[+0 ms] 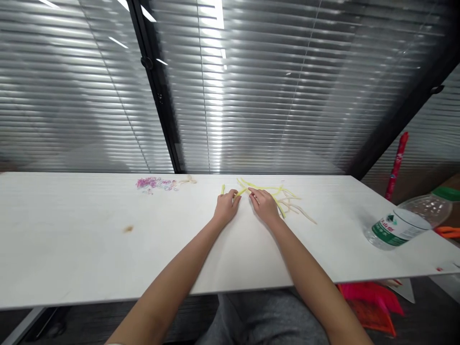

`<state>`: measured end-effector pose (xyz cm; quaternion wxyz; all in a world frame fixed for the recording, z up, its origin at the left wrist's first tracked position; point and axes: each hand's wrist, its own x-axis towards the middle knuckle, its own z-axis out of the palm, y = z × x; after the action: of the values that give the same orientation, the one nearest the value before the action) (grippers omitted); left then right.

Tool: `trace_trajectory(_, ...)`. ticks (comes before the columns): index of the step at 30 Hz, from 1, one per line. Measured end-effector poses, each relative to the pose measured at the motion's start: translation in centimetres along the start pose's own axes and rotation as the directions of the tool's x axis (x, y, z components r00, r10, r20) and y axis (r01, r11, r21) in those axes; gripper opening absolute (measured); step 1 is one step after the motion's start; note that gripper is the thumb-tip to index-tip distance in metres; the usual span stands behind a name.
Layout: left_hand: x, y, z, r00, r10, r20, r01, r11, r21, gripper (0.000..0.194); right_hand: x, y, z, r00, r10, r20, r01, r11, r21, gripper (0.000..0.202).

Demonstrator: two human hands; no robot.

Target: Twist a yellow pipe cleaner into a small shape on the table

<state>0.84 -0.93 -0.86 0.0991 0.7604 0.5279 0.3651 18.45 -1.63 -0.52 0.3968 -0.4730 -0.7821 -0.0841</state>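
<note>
Both hands rest low over the white table, a little apart. A thin yellow strip, perhaps a pipe cleaner or a piece of cord (240, 192), runs from the closed fingers of my left hand (226, 207) towards my right hand (265, 205). The right fingertips are pinched at its far end; how firmly they grip is too small to see. One end of yellow strip (223, 189) sticks up beyond the left hand. Behind and to the right of my right hand lie several loose yellow strips (258, 186) and cream strips (305, 214), spread and crossing one another.
Small pink, purple and pale rings (153, 183) lie in a heap at the back left of the table (89, 258), beside a cream strip bundle (189, 180). A clear bottle with a green cap (402, 227) stands at right. Window blinds (251, 96) rise behind.
</note>
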Motion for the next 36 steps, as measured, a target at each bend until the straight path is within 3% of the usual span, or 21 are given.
trace_trajectory(6,-0.1,-0.1,-0.5,0.987,-0.114,-0.110,0.127,0.984,0.122,0.025,-0.1,0.2,-0.1,1.000,0.017,0.016,-0.017,1.000,-0.021,0.029)
trace_trajectory(12,1.0,-1.1,-1.7,0.967,-0.215,-0.135,0.240,0.949,0.203,0.030,0.1,0.2,0.1,1.000,0.003,-0.004,-0.003,1.000,-0.009,0.030)
trace_trajectory(24,1.6,-2.1,-1.7,0.875,-0.468,-0.123,0.460,0.883,-0.090,0.037,0.0,0.4,0.2,1.000,0.019,-0.019,-0.019,1.000,0.012,0.028)
trace_trajectory(36,1.2,-2.4,-0.5,0.914,-0.398,-0.081,0.405,0.904,0.136,0.047,0.2,0.2,0.1,0.999,0.013,0.030,-0.014,1.000,0.023,0.026)
